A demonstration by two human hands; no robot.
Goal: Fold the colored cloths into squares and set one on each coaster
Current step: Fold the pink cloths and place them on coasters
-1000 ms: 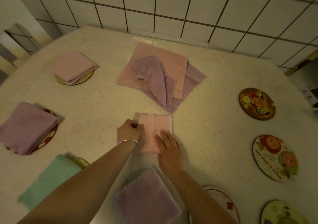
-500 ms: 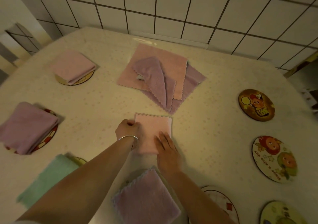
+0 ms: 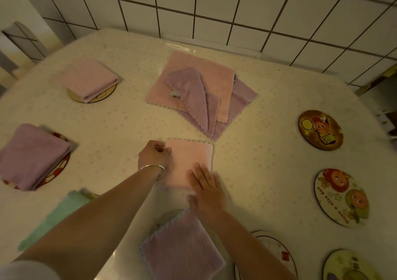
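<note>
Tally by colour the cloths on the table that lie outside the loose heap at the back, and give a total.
Pink folded terry cloths: 2
Purple folded terry cloths: 2
Green terry cloth: 1
Total: 5

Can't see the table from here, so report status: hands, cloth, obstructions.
Left hand pinching pink cloth at its left edge. Right hand flat on its near corner. Cloth folded, not yet on a coaster. Nothing in the way.
</note>
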